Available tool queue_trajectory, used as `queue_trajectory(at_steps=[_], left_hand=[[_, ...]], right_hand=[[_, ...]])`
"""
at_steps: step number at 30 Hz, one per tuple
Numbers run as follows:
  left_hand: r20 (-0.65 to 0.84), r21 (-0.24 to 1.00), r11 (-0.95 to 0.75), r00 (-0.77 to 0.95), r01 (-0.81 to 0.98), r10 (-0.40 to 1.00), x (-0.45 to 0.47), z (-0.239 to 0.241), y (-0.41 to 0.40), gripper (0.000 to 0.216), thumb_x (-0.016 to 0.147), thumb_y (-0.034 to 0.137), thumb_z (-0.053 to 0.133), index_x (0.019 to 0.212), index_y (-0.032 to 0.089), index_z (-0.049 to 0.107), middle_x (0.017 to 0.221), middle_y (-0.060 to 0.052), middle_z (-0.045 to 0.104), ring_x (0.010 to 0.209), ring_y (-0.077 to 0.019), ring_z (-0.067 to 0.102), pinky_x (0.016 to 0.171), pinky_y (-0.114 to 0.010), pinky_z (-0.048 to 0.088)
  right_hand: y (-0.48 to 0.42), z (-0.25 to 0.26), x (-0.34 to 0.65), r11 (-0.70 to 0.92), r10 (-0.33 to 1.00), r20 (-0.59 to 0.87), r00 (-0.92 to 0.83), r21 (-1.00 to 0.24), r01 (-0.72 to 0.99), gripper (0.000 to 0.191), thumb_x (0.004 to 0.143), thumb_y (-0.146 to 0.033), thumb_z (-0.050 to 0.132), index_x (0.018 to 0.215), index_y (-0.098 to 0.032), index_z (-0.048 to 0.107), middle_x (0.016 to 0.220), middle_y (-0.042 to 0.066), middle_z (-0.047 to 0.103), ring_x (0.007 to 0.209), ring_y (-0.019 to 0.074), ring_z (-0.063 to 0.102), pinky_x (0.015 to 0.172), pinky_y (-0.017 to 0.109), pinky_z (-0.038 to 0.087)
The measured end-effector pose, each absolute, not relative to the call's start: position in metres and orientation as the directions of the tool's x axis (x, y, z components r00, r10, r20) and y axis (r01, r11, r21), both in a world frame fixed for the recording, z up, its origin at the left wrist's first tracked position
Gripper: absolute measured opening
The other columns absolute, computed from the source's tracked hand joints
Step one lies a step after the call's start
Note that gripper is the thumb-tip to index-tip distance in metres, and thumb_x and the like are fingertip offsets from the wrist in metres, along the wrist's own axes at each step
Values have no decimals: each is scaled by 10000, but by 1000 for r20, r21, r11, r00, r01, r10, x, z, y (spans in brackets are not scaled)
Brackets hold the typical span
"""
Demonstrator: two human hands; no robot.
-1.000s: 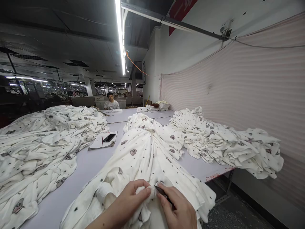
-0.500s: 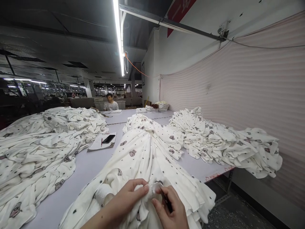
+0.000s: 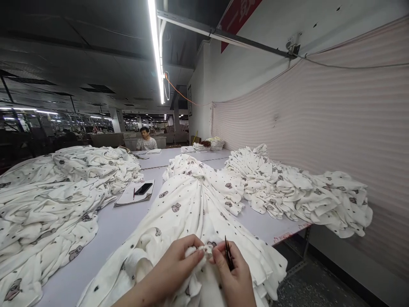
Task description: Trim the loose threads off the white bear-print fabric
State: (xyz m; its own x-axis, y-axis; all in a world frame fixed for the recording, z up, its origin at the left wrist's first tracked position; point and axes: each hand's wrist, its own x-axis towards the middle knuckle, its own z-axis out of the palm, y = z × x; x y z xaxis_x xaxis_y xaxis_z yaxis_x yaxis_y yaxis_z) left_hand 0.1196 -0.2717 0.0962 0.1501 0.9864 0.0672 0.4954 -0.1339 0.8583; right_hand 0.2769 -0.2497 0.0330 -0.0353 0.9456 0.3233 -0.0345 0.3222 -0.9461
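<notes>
A white garment piece [image 3: 179, 226], printed with small dots and grey-brown animal faces, lies gathered in front of me and spreads toward the table's near edge. My left hand [image 3: 183, 260] is closed, thumb and forefinger pinching a bit of its edge. Just beside it, my right hand [image 3: 231, 268] is closed too. Dark thread snips [image 3: 228, 255] are held in the right hand, slim blades pointing up. The right thumb and forefinger meet at the same bunched edge, close to the left fingertips. Whether they grip the cloth there I cannot tell.
Heaps of the same cloth lie left [image 3: 73, 192] and right [image 3: 294, 187] on the pale table [image 3: 111, 230]. A notepad [image 3: 124, 196] carries a phone [image 3: 143, 189] and a pen. Folded stacks [image 3: 214, 144] stand at the far end, where a person [image 3: 146, 140] sits.
The right hand has turned so that the snips' blades now point up and show clearly. Its thumb and forefinger have come together at the cloth edge. The view has shifted slightly.
</notes>
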Motion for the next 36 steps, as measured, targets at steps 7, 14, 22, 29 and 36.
queue_trajectory(at_steps=[7, 14, 22, 29, 36], left_hand=[[-6, 908, -54, 143, 416, 990, 110, 94, -271, 245, 867, 416, 535, 937, 212, 650, 1014, -2, 674, 1056, -228, 573, 950, -303, 392], [-12, 871, -56, 134, 488, 991, 113, 93, -272, 197, 859, 360, 530, 910, 201, 636, 973, 4, 660, 1037, -215, 562, 917, -269, 401], [-22, 850, -74, 174, 522, 984, 117, 101, -271, 170, 874, 338, 495, 859, 205, 600, 850, 31, 626, 866, -177, 564, 783, -248, 420], [21, 797, -142, 207, 587, 978, 133, 96, -270, 212, 887, 363, 476, 810, 208, 600, 794, 25, 648, 799, -176, 578, 744, -255, 435], [182, 953, -136, -155, 271, 971, 86, 122, -250, 333, 893, 512, 411, 1038, 233, 520, 875, 5, 625, 836, -212, 609, 774, -323, 500]], right_hand=[[-247, 14, 282, 384, 914, 375, -156, -923, 29, 280, 807, -461, 615, 937, -249, 745, 873, 47, 723, 858, 226, 665, 774, 259, 482], [-243, 17, 275, 341, 930, 335, -150, -940, 16, 283, 765, -457, 671, 931, -251, 772, 939, 75, 745, 909, 267, 667, 831, 319, 487], [-241, 25, 283, 119, 933, 160, -322, -982, -144, 395, 745, -517, 692, 933, -182, 784, 803, 87, 745, 782, 250, 645, 732, 319, 478], [-239, 22, 281, -49, 931, 70, -359, -949, -311, 449, 744, -545, 685, 539, -147, 653, 419, -62, 404, 432, 67, 326, 454, 186, 293], [-243, -8, 313, 78, 994, 62, 85, -977, -201, 419, 695, -601, 649, 732, -185, 624, 628, -20, 532, 604, 144, 504, 572, 215, 404]])
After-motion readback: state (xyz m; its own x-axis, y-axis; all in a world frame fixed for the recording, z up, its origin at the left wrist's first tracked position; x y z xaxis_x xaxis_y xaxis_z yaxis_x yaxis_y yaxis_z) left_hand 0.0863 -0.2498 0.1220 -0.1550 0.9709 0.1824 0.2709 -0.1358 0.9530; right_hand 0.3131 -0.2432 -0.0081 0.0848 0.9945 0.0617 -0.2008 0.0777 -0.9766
